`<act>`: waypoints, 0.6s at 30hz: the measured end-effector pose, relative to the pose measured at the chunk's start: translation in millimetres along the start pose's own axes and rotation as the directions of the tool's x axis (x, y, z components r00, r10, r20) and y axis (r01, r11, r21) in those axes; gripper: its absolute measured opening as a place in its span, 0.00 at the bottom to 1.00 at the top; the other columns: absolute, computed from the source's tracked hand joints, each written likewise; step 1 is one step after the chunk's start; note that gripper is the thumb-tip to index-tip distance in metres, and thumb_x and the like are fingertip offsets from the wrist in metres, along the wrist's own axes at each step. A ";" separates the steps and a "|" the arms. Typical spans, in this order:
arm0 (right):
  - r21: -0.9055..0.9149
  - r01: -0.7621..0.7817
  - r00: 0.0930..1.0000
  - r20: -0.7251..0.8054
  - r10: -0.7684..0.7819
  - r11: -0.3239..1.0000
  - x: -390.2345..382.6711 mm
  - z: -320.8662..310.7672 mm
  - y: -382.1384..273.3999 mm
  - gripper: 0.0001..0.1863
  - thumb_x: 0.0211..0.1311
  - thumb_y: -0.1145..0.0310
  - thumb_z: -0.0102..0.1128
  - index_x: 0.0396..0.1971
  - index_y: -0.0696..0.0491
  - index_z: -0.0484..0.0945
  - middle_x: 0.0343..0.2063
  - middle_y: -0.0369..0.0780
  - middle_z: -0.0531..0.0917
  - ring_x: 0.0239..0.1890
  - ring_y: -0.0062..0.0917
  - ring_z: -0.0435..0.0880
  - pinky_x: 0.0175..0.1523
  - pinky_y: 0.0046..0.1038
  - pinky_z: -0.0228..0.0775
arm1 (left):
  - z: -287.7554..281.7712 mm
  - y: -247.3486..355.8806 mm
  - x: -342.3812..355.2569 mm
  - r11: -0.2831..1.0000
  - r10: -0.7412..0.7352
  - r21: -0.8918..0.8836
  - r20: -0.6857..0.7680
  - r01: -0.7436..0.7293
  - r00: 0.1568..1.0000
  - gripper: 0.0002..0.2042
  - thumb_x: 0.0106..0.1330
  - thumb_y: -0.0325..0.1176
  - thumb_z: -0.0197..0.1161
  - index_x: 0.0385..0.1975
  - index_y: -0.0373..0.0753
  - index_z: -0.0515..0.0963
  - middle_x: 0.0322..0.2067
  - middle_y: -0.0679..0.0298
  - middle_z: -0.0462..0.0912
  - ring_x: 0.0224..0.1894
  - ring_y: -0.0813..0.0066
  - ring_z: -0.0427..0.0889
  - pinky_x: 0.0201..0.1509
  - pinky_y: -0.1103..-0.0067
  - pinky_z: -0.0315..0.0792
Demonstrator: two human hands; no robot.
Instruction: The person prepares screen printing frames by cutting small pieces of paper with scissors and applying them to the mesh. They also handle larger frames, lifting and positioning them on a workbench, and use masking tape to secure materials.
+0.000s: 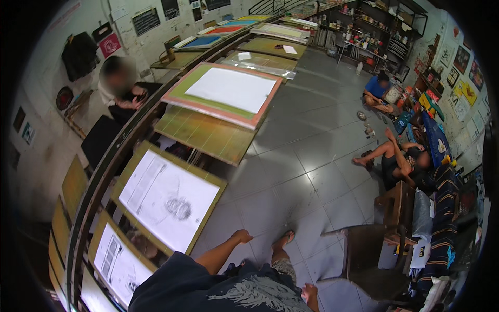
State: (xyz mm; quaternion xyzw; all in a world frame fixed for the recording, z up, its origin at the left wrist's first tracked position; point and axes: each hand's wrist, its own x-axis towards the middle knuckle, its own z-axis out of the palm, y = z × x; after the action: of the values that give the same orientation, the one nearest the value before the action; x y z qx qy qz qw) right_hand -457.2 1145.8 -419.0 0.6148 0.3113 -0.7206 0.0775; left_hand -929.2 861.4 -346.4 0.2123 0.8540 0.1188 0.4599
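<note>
My left hand [242, 237] hangs in the air over the floor, just right of the nearest printing boards. Its fingers are curled in, and nothing shows in them. Low at my right side, my right hand [310, 294] also looks loosely closed, with no object visible in it. Closest to my left arm is a white sheet with a dark printed figure [178, 208], lying flat on a yellowish board [212, 193]. Another printed white sheet [114, 260] lies on the board nearer me. Farther along, a pink-edged screen frame [179, 101] rests with a white panel [234, 89] in it.
A long dark rail [117, 143] carries several boards and coloured frames. A person [122, 86] sits left of it; two others, one in blue [375, 88] and one reclining [400, 161], are on the right. A brown chair [371, 255] stands right of me. Shelves [366, 26] line the back.
</note>
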 end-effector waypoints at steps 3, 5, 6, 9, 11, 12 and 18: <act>-0.948 0.171 0.905 0.259 -0.338 -0.269 10.2 16.6 -27.3 0.16 0.60 0.62 0.62 0.46 0.49 0.83 0.37 0.40 0.87 0.42 0.38 0.87 0.45 0.43 0.77 | -35.9 11.4 71.4 0.992 -0.051 0.115 0.010 0.049 0.999 0.30 0.64 0.58 0.57 0.41 0.32 0.86 0.46 0.40 0.85 0.49 0.43 0.85 0.57 0.59 0.77; -0.983 0.165 0.922 0.184 -0.340 -0.085 25.6 36.0 -76.0 0.15 0.60 0.62 0.62 0.46 0.50 0.83 0.36 0.40 0.87 0.39 0.36 0.86 0.42 0.41 0.77 | -52.9 14.7 100.7 0.990 -0.097 0.104 -0.039 0.101 0.994 0.31 0.65 0.60 0.56 0.41 0.32 0.86 0.47 0.41 0.85 0.50 0.44 0.85 0.57 0.60 0.77; -0.985 0.169 0.927 0.173 -0.332 -0.042 32.6 43.8 -105.8 0.15 0.60 0.62 0.62 0.45 0.50 0.83 0.35 0.40 0.87 0.38 0.35 0.86 0.41 0.41 0.76 | -64.0 19.7 110.6 0.983 -0.168 0.075 -0.036 0.170 0.985 0.31 0.65 0.61 0.56 0.41 0.32 0.87 0.47 0.42 0.85 0.48 0.45 0.85 0.56 0.60 0.77; -0.980 0.187 0.938 0.159 -0.307 0.064 51.8 55.3 -199.8 0.14 0.61 0.63 0.62 0.44 0.52 0.83 0.32 0.40 0.86 0.35 0.33 0.86 0.37 0.38 0.76 | -84.1 33.8 105.5 0.937 -0.337 -0.067 0.086 0.343 0.937 0.31 0.66 0.61 0.56 0.40 0.34 0.87 0.44 0.46 0.87 0.43 0.46 0.87 0.53 0.61 0.78; -0.973 0.206 0.943 0.167 -0.289 0.109 87.4 60.7 -252.1 0.14 0.61 0.63 0.62 0.44 0.53 0.83 0.31 0.40 0.86 0.32 0.32 0.85 0.35 0.37 0.75 | -107.4 41.2 124.3 0.900 -0.392 -0.152 0.126 0.408 0.911 0.29 0.66 0.60 0.56 0.39 0.35 0.87 0.41 0.50 0.88 0.39 0.50 0.87 0.48 0.62 0.79; -0.968 0.211 0.945 0.166 -0.283 0.138 104.2 64.2 -282.3 0.14 0.61 0.64 0.62 0.43 0.53 0.83 0.30 0.40 0.86 0.31 0.31 0.85 0.34 0.36 0.75 | -118.3 47.1 129.3 0.885 -0.411 -0.180 0.130 0.429 0.902 0.28 0.65 0.59 0.57 0.39 0.35 0.87 0.38 0.52 0.88 0.37 0.52 0.87 0.46 0.63 0.79; -0.696 0.180 0.983 0.109 -0.146 0.695 211.2 120.7 -508.7 0.13 0.62 0.65 0.62 0.41 0.57 0.83 0.25 0.39 0.84 0.24 0.27 0.83 0.26 0.31 0.74 | -174.7 112.2 162.4 0.656 -0.338 -0.709 0.031 0.259 0.941 0.21 0.67 0.54 0.59 0.31 0.41 0.84 0.27 0.66 0.85 0.29 0.70 0.84 0.35 0.66 0.76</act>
State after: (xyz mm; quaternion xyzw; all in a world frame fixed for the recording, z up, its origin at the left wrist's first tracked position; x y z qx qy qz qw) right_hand -858.8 1541.4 -430.5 0.4923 0.6133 -0.5656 0.2484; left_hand -1125.8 1035.6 -325.2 -0.1288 0.7892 0.3688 0.4738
